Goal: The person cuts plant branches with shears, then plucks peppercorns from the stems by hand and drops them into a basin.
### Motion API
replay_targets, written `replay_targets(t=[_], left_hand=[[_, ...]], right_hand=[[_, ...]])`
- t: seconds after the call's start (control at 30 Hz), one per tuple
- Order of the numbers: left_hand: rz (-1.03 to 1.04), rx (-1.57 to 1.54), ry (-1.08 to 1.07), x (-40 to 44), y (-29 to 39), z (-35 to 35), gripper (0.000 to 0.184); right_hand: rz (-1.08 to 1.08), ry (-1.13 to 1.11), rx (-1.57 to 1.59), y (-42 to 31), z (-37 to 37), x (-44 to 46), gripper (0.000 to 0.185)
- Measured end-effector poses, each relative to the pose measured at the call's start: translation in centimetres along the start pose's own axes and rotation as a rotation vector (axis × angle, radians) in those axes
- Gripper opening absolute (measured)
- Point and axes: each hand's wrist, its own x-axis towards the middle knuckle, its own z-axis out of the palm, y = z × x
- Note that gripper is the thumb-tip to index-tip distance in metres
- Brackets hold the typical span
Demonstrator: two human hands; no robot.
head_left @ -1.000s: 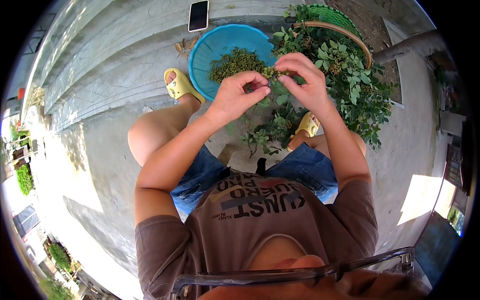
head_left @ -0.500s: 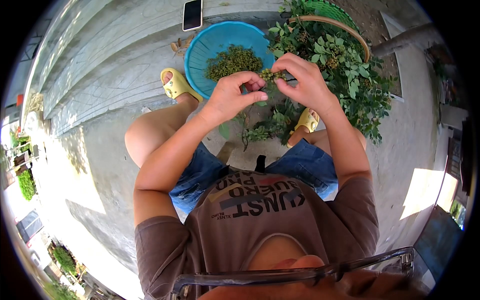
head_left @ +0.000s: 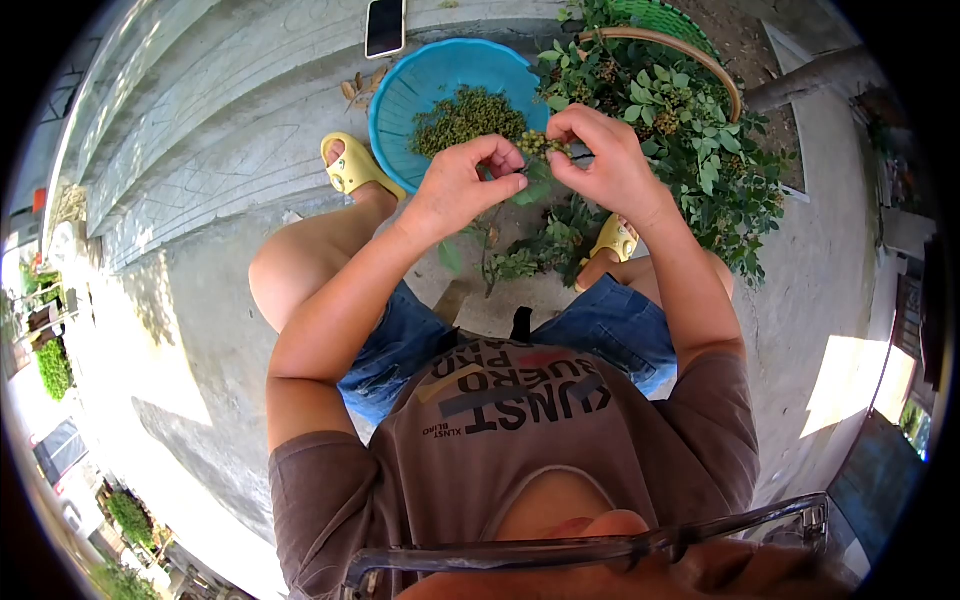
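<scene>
A sprig with a cluster of small green berries (head_left: 536,144) is held up between my two hands, in front of the blue basin's right rim. My left hand (head_left: 468,188) is closed, thumb and fingers pinched at the sprig's left side; a green leaf (head_left: 533,192) hangs just below. My right hand (head_left: 608,160) pinches the berry cluster from the right between thumb and forefinger. Behind them the blue plastic basin (head_left: 400,88) holds a heap of loose green berries (head_left: 466,120). The exact grip of my left fingertips is partly hidden.
A basket with a brown handle (head_left: 690,50) stands at the right, overflowing with leafy berry branches (head_left: 705,140). Cut leafy stems (head_left: 545,250) lie between my feet in yellow clogs (head_left: 350,168). A phone (head_left: 385,28) lies beyond the basin, near concrete steps (head_left: 220,120).
My left hand has shifted slightly up, its fingers drawing closer to its thumb. The sprig has turned a little, showing more of the leaf below it. My right hand stays nearly in place.
</scene>
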Motion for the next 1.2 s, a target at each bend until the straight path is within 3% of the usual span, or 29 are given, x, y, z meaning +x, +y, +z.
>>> replay_targets(t=[0.27, 0.7, 1.0, 1.07, 1.2], left_hand=[[-0.111, -0.227, -0.102, 0.2, -0.2, -0.2, 0.013], [-0.152, -0.161, -0.165, 0.3, -0.7, -0.8, 0.013], [-0.157, -0.172, -0.167, 0.2, -1.0, -1.1, 0.013], [-0.140, -0.179, -0.166, 0.1, -1.0, -1.2, 0.014], [-0.124, -0.152, -0.177, 0.1, -1.0, -1.5, 0.014]], right_hand=[[0.001, -0.015, 0.034, -0.2, 0.4, 0.1, 0.019], [0.058, -0.166, 0.024, 0.7, 0.6, -0.6, 0.016], [0.387, -0.200, 0.368, 1.7, 1.6, -1.2, 0.010], [0.560, -0.224, 0.652, 1.7, 1.7, -1.2, 0.007], [0.571, -0.191, 0.775, 1.3, 2.0, -1.0, 0.005]])
